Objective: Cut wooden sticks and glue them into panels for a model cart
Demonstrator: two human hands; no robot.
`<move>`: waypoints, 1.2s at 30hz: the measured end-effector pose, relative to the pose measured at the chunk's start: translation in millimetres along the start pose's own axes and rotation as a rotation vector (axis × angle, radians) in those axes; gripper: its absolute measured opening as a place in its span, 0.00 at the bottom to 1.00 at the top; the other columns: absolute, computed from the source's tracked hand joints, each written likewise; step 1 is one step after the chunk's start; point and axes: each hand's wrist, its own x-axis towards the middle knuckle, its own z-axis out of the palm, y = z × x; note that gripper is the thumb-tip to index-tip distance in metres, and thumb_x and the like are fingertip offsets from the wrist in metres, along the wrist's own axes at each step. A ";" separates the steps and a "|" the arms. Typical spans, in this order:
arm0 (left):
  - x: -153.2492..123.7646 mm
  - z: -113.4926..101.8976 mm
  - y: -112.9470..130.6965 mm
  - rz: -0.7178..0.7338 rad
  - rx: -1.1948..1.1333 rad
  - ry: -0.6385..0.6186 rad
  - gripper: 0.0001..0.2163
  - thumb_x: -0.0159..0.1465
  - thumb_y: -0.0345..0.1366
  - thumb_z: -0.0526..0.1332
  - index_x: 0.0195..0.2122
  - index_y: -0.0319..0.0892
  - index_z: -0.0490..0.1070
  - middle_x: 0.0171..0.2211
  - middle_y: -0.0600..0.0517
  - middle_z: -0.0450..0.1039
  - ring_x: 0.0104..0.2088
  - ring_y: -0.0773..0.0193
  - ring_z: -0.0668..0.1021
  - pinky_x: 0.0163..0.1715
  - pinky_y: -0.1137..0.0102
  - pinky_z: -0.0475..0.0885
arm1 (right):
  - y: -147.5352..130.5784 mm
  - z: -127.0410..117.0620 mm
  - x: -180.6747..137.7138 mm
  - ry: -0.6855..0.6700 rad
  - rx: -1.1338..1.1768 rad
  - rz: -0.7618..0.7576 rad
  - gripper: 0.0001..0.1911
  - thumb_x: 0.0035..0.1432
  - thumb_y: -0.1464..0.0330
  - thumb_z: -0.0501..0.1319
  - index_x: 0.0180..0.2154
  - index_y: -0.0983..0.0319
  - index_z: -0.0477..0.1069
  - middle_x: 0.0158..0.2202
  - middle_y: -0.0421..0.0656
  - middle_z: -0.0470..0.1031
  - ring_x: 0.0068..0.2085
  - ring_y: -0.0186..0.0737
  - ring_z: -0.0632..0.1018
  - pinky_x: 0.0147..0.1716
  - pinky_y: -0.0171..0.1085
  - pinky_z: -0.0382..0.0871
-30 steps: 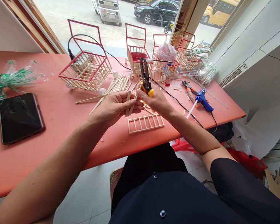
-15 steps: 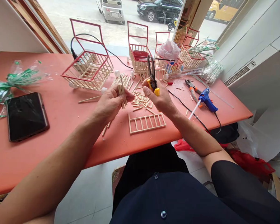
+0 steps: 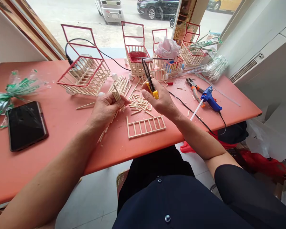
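My left hand [image 3: 105, 106] is closed around a small bundle of thin wooden sticks [image 3: 118, 98], held just above the salmon-coloured table [image 3: 62, 127]. My right hand [image 3: 160, 101] grips a pair of pliers [image 3: 149, 81] with yellow and black handles, jaws pointing up and away. Between and below the hands lies a scatter of short cut sticks [image 3: 139, 105]. A ladder-like panel of glued sticks [image 3: 146, 125] lies flat near the table's front edge, just below my right hand.
Several stick baskets with red frames [image 3: 83, 74] stand along the back by the window. A blue glue gun [image 3: 208, 98] with its cable and orange-handled pliers [image 3: 194, 89] lie at the right. A black phone [image 3: 26, 124] and green-wrapped packets [image 3: 11, 89] lie at the left.
My left hand turned the bundle of sticks from upright beside the pliers to a tilt and drew a little left and down; my right hand with the pliers stayed nearly in place.
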 end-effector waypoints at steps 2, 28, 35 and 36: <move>-0.8 -3.2 2.9 -0.009 0.031 -0.021 0.10 0.54 0.39 0.83 0.34 0.42 0.89 0.33 0.48 0.90 0.32 0.62 0.82 0.36 0.68 0.77 | 1.2 -0.1 0.6 -0.004 -0.009 -0.004 0.24 0.74 0.42 0.65 0.47 0.55 0.69 0.45 0.42 0.80 0.43 0.44 0.77 0.52 0.47 0.75; -4.7 -5.1 19.3 -0.199 -0.167 -0.090 0.21 0.49 0.42 0.90 0.38 0.38 0.88 0.35 0.42 0.91 0.39 0.50 0.92 0.49 0.58 0.90 | -12.8 -4.5 -0.3 -0.101 0.479 0.359 0.37 0.65 0.31 0.70 0.47 0.58 0.75 0.40 0.46 0.86 0.41 0.43 0.86 0.46 0.42 0.85; -11.4 -1.2 29.2 -0.308 -0.244 -0.255 0.23 0.48 0.43 0.92 0.39 0.40 0.89 0.38 0.41 0.92 0.42 0.45 0.94 0.55 0.51 0.91 | -23.3 -16.2 9.3 -0.124 0.532 0.388 0.43 0.71 0.28 0.58 0.52 0.62 0.81 0.36 0.49 0.84 0.42 0.48 0.87 0.45 0.47 0.87; -12.3 -0.4 29.7 -0.306 -0.241 -0.264 0.23 0.48 0.43 0.92 0.39 0.40 0.89 0.38 0.41 0.92 0.42 0.44 0.94 0.55 0.50 0.91 | -22.4 -18.2 10.6 -0.112 0.510 0.371 0.44 0.71 0.28 0.57 0.53 0.62 0.81 0.36 0.48 0.84 0.42 0.48 0.87 0.45 0.47 0.86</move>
